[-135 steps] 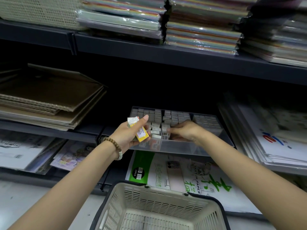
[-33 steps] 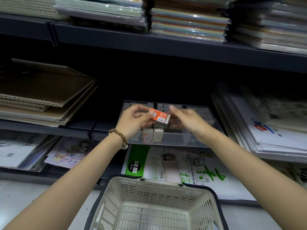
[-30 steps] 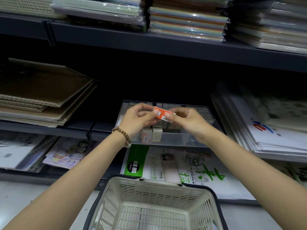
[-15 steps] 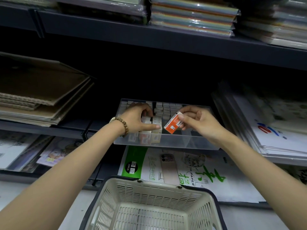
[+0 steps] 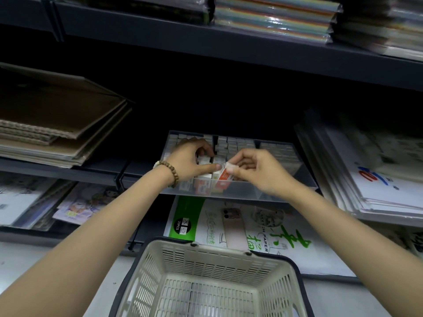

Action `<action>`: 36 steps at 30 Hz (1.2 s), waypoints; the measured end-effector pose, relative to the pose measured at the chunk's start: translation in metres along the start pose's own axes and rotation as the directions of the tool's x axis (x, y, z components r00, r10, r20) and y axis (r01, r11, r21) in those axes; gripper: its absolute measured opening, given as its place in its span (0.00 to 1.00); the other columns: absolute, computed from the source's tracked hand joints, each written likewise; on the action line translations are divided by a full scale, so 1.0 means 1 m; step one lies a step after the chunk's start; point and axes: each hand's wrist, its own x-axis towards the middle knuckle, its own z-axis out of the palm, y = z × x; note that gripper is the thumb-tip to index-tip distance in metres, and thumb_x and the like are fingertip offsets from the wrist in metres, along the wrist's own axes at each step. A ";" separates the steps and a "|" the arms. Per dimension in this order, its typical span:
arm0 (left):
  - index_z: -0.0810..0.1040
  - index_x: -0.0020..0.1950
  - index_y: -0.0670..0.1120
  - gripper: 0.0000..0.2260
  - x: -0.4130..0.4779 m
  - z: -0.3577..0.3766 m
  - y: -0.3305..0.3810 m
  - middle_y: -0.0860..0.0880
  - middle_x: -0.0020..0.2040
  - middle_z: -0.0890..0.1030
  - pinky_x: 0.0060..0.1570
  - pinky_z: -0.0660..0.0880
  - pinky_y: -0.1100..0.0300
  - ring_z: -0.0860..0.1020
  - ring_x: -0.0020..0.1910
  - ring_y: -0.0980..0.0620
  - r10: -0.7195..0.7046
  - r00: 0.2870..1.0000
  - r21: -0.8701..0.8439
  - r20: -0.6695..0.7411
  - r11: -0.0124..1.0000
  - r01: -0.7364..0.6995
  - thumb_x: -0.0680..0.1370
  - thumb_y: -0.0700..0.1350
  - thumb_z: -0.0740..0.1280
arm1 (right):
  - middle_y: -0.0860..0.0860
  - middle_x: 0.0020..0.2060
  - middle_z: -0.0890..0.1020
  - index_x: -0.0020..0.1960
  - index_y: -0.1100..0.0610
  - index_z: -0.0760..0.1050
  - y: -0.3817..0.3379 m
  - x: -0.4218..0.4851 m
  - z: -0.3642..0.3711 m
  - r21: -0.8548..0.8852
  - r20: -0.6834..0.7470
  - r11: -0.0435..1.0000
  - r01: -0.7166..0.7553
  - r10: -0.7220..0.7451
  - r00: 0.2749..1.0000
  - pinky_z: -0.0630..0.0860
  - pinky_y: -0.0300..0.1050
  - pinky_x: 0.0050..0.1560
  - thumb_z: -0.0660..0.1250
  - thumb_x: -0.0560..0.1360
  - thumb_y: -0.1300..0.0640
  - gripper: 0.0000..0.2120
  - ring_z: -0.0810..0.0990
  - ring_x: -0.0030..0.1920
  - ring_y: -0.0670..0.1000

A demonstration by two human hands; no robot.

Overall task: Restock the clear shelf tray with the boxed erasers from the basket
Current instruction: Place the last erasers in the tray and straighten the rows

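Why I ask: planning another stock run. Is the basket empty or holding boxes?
Empty, as far as shown: the basket has a bare slotted floor; its near end is out of frame.

Dim shelves, glare above, edges warped

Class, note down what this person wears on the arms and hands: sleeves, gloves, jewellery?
Both forearms are bare, no sleeves in view; neither left hand nor right hand is gloved. The left wrist wears a bracelet of round brown beads, with one paler bead.
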 end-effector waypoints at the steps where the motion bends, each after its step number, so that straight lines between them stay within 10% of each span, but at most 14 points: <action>1: 0.77 0.51 0.47 0.14 -0.002 -0.001 0.001 0.49 0.48 0.77 0.51 0.74 0.53 0.75 0.48 0.52 0.014 1.000 -0.023 -0.018 1.000 -0.014 0.72 0.54 0.71 | 0.55 0.42 0.83 0.48 0.58 0.79 0.001 -0.001 0.002 -0.019 -0.002 1.000 -0.005 0.005 1.000 0.80 0.45 0.49 0.70 0.73 0.57 0.06 0.83 0.44 0.52; 10: 0.77 0.54 0.46 0.11 -0.038 -0.022 -0.012 0.52 0.50 0.77 0.56 0.75 0.54 0.75 0.53 0.54 0.084 0.994 -0.146 -0.070 0.985 -0.093 0.76 0.50 0.67 | 0.47 0.46 0.84 0.54 0.55 0.80 -0.003 0.014 -0.005 -0.237 0.212 0.928 -0.288 0.339 0.917 0.79 0.36 0.49 0.69 0.70 0.41 0.20 0.83 0.43 0.41; 17: 0.74 0.62 0.49 0.23 -0.058 -0.028 -0.029 0.51 0.58 0.74 0.62 0.66 0.57 0.67 0.61 0.52 0.019 0.990 -0.001 -0.141 1.000 -0.019 0.71 0.58 0.68 | 0.55 0.67 0.73 0.71 0.61 0.65 -0.013 0.030 0.001 -0.318 0.260 0.861 -0.396 0.481 0.837 0.67 0.49 0.69 0.70 0.72 0.44 0.35 0.74 0.64 0.52; 24: 0.75 0.52 0.53 0.16 -0.062 -0.037 -0.023 0.59 0.41 0.78 0.55 0.67 0.57 0.72 0.49 0.55 0.072 0.994 0.103 -0.088 0.993 -0.063 0.70 0.59 0.69 | 0.53 0.65 0.75 0.71 0.60 0.66 -0.007 0.022 0.003 -0.211 0.216 0.899 -0.383 0.425 0.879 0.68 0.45 0.68 0.67 0.74 0.46 0.30 0.77 0.60 0.49; 30: 0.80 0.52 0.49 0.20 -0.050 -0.039 -0.014 0.56 0.57 0.75 0.59 0.58 0.58 0.71 0.57 0.55 -0.032 0.991 0.442 0.131 0.897 -0.029 0.75 0.63 0.60 | 0.53 0.61 0.78 0.67 0.59 0.70 -0.001 0.021 0.009 -0.168 0.166 0.916 -0.365 0.391 0.905 0.70 0.47 0.66 0.67 0.74 0.45 0.27 0.78 0.57 0.49; 36: 0.72 0.44 0.51 0.13 -0.037 -0.048 -0.008 0.52 0.51 0.82 0.61 0.61 0.55 0.77 0.47 0.54 -0.082 0.986 0.354 0.142 0.935 0.027 0.78 0.59 0.57 | 0.46 0.44 0.78 0.53 0.55 0.75 -0.011 0.024 0.006 -0.190 -0.018 0.979 -0.068 0.066 0.998 0.72 0.27 0.41 0.72 0.71 0.50 0.15 0.77 0.44 0.42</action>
